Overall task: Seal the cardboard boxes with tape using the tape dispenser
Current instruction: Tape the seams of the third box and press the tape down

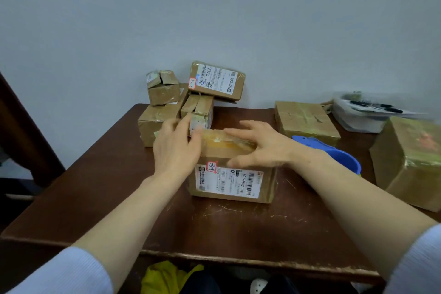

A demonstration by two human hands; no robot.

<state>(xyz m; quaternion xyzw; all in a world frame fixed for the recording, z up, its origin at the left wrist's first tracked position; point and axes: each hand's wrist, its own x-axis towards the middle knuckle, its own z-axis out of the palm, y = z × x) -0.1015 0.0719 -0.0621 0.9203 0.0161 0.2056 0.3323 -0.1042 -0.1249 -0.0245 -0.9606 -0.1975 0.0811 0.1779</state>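
A cardboard box [232, 180] with a white shipping label on its near face sits mid-table; glossy tape runs across its top. My left hand [177, 148] lies against the box's top left edge with straight fingers. My right hand [260, 144] is spread flat over the top right of the box, fingers pressing the tape. The blue tape dispenser [334, 150] lies on the table just right of the box, partly hidden behind my right forearm.
Several taped boxes [191, 93] are piled at the back left against the wall. Another box [305, 119] sits at the back right, a larger one [410, 162] at the right edge. A clear tray with pens [362, 112] stands far right. The brown table's [238, 229] front edge is worn.
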